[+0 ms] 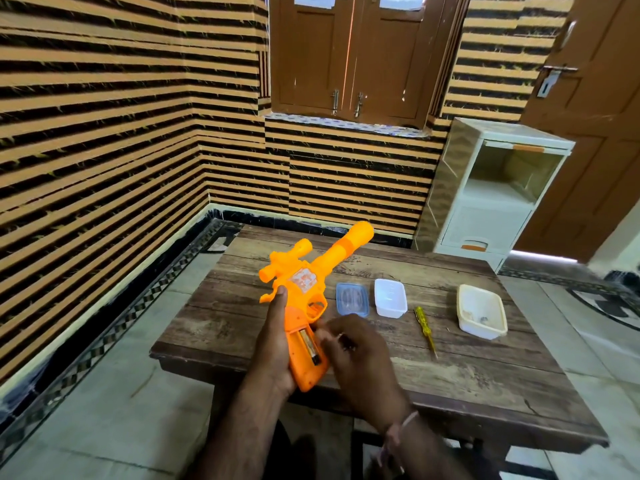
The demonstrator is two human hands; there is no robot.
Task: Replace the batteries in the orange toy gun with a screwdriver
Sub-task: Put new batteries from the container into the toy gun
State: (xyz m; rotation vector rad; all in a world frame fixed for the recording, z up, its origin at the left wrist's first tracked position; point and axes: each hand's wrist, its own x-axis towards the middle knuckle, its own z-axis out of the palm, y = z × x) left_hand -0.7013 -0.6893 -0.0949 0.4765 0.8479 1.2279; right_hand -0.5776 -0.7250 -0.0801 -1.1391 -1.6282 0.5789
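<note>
Right hand [356, 355] fingers blurred; cream tub [482, 316] contents too small to tell.

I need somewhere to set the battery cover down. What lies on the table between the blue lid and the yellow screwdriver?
In the head view, a small white tub stands between the blue lid and the yellow screwdriver, close beside the lid.

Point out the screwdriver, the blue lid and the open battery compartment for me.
screwdriver [420, 315]: head view, on its yellow handle.
blue lid [352, 300]: head view, centre of the lid.
battery compartment [309, 345]: head view, on the battery showing in the toy gun's grip.
</note>
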